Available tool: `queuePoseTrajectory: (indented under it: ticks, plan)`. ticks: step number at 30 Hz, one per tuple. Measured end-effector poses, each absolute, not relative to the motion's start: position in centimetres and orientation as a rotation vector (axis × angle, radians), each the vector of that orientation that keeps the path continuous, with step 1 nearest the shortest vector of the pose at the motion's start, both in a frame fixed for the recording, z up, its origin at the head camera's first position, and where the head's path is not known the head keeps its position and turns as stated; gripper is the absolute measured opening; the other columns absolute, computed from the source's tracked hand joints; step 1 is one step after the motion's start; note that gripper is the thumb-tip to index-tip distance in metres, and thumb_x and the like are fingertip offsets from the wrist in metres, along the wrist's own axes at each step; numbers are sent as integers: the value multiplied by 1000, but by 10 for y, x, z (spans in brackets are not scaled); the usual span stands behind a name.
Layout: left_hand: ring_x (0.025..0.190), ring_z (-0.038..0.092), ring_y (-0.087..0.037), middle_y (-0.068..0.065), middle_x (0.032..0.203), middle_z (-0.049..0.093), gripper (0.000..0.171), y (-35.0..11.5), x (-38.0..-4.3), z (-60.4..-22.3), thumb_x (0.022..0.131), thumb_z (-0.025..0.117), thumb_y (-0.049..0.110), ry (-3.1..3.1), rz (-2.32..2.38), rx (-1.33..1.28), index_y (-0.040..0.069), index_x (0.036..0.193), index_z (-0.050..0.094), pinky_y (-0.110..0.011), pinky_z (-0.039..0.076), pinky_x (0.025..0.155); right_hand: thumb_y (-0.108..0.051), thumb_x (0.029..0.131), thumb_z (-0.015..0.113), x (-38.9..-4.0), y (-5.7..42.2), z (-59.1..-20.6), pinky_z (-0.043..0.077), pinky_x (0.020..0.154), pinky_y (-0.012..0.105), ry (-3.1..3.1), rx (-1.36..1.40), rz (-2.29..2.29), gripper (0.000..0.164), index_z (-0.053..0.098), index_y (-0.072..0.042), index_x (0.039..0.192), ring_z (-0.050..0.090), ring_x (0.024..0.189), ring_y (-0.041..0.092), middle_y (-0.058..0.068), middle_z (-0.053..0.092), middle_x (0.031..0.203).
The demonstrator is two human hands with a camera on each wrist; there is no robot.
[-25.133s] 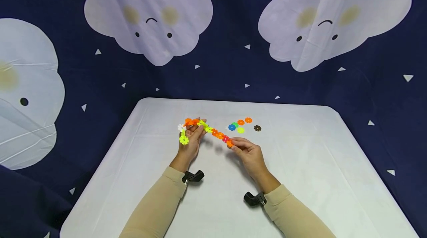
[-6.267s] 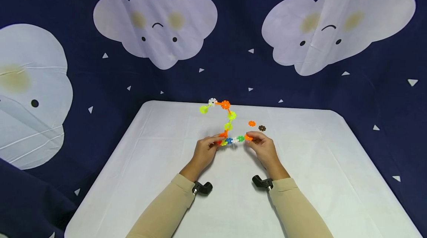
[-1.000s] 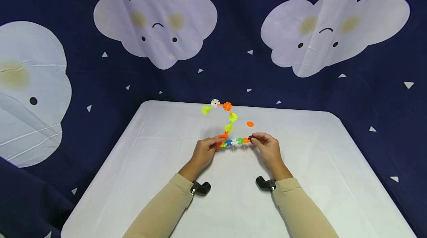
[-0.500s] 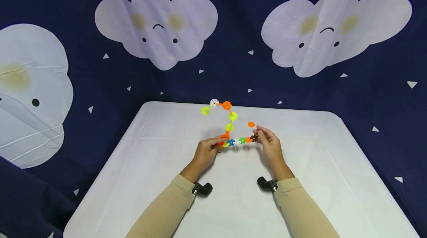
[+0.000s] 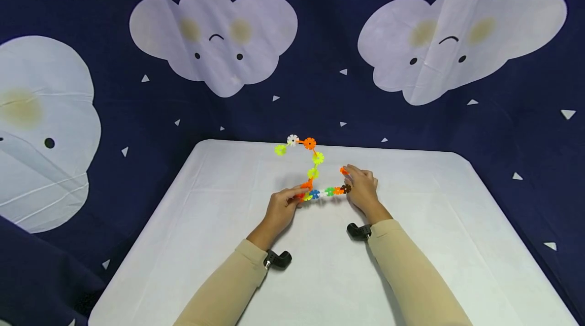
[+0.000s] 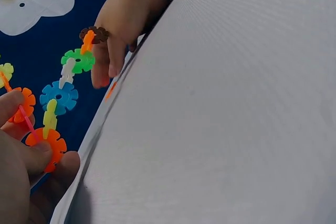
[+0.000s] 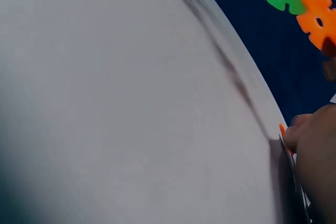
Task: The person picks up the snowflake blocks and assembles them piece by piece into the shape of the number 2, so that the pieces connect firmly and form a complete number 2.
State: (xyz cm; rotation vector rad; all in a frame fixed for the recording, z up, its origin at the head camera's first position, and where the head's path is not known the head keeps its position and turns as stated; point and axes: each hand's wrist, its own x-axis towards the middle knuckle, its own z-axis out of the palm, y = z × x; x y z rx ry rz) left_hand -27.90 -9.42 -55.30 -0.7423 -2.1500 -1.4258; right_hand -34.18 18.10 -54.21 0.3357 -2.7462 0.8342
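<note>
A chain of interlocking plastic snowflake discs [image 5: 318, 158] curves up from my left hand [image 5: 280, 209] and runs right through blue, white, green and orange to a brown disc [image 5: 346, 189]. The left thumb and fingers pinch an orange disc [image 6: 55, 148] of this chain. My right hand [image 5: 362, 189] is off the chain, just behind its brown end. Its fingertips touch a loose orange disc [image 5: 344, 170] on the table. That disc shows edge-on in the right wrist view, partly covered by the fingers.
The white table [image 5: 219, 255] has rounded back corners. Behind it hangs a dark blue cloth [image 5: 315, 36] printed with clouds and triangles. A black wrist camera [image 5: 279, 260] is strapped to the left wrist, another [image 5: 358, 231] to the right.
Loose discs from the table have joined the chain, the brown one last. In the last half second my right hand has left the brown disc and reached back to the loose orange one.
</note>
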Motion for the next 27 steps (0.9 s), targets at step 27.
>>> queuePoseTrajectory:
  ticks: [27]
  plan:
    - [96, 74, -26, -12, 126, 73, 36, -94, -278, -552, 88, 76, -17, -2184, -1467, -713, 3, 117, 80, -25, 61, 72, -7, 96, 78, -305, 191, -540, 37, 93, 49, -2708, 347, 1141, 24, 67, -1, 116, 61, 102, 35, 15, 68, 111]
